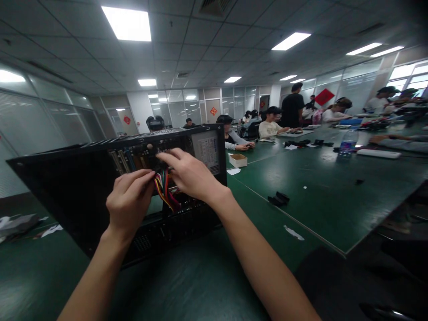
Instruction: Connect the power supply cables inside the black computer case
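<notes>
A black computer case [87, 196] stands on the green table with its open side toward me. Inside it, a multicoloured bundle of power cables [164, 189] runs from the circuit board down to the lower part. My left hand [129, 196] is closed, thumb and fingertips pinched at the bundle's upper end; the connector there is hidden. On the other side of the cables, my right hand [189, 174] reaches in with fingers stretched and slightly apart near the board. Its thumb is mostly out of sight. A labelled metal power supply [207, 151] sits at the case's upper right.
Right of the case, the green table [317, 200] bears a small open box [238, 160], black pieces [278, 199], a torn wrapper [294, 232] and a water bottle [348, 142]. Several people sit farther along it. Grey and white scraps [20, 225] lie at left.
</notes>
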`<state>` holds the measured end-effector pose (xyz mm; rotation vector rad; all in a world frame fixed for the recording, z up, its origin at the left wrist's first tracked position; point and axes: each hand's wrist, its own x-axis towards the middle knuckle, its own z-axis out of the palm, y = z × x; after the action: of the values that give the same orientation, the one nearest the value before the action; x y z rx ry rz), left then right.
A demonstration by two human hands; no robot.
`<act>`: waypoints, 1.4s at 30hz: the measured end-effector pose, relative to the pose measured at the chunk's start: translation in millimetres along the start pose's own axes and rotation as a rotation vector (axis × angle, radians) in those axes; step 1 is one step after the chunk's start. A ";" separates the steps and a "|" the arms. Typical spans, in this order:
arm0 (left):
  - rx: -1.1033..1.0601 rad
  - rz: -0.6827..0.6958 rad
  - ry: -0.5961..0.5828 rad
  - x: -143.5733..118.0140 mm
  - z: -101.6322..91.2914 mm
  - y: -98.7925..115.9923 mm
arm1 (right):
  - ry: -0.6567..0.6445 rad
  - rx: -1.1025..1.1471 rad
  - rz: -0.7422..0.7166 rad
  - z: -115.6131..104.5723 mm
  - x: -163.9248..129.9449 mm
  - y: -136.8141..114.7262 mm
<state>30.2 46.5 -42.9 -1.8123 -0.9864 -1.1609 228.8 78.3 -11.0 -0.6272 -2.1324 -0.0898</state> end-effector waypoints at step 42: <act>-0.167 -0.095 -0.665 -35.9 88.9 -61.2 | -0.289 -0.276 0.313 91.0 -22.6 67.6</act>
<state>-3.3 143.4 -92.0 -2.3777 -1.3837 -0.7048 203.7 154.0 -94.6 -1.1906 -2.2865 -0.1278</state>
